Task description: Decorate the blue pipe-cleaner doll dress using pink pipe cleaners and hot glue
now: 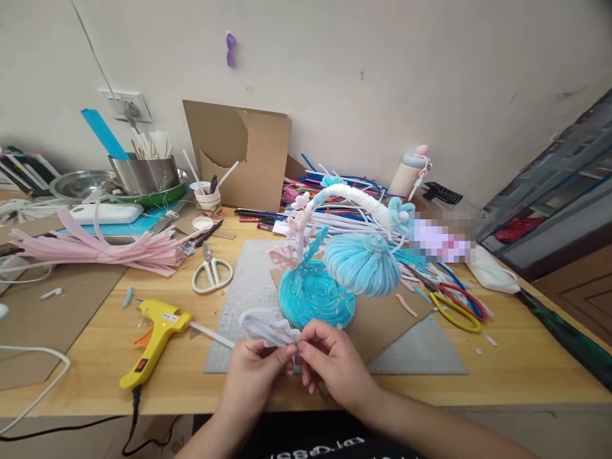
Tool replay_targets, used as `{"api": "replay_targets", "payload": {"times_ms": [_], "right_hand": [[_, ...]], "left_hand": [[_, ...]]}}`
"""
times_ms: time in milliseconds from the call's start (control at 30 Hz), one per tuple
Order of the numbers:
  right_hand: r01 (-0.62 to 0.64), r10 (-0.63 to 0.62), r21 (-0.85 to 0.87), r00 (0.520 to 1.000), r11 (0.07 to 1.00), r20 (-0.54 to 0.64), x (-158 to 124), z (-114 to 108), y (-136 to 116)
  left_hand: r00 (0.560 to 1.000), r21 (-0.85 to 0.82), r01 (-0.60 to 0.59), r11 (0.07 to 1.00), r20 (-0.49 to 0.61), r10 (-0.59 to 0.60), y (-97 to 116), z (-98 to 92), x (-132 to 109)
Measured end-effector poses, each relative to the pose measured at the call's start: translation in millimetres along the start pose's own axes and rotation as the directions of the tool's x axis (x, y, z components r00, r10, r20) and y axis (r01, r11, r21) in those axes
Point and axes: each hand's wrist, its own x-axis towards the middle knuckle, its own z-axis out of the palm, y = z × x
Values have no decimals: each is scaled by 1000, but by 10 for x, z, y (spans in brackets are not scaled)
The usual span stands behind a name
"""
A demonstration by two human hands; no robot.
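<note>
A pale whitish piece of bent pipe cleaner (268,326), looped like a leaf or wing with one wavy edge, is held low over the table's front. My left hand (251,373) is closed around its lower edge. At its right end, my right hand (337,366) pinches the tip, the fingertips of both hands almost meeting. Just beyond stands a lamp-shaped pipe-cleaner craft: a coiled turquoise base (318,303), a white arched stem (356,194) with small flowers, and a hanging blue ribbed shade (364,268).
Left of my hands lies a yellow glue gun (157,341) with a white stick in it. White-handled scissors (211,274), a pink pipe-cleaner bundle (105,248) and a paper cup (209,201) sit farther back. Yellow-and-red-handled tools (456,312) lie right of the grey cutting mat (415,357).
</note>
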Motion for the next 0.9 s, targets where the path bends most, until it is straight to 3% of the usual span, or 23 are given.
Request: {"api": "replay_targets", "payload": {"times_ms": [333,600,800,900], "right_hand": [[49,-53,-91,998,995,-37,-4,-8,22],[69,-80,-145,994,987,-71,-3,-31,59],[19,-17,92,999,996,-28,25,-5,68],[-187,162,245,980,951,117,34,-27,34]], "left_hand": [[999,-50,-28,998,29,30,42,53,-18],[998,16,-68,998,1,68,63,72,-43],[997,-93,-13,996,-72,6,35,22,0],[999,-151,-5,989,-46,-2,16,3,26]]}}
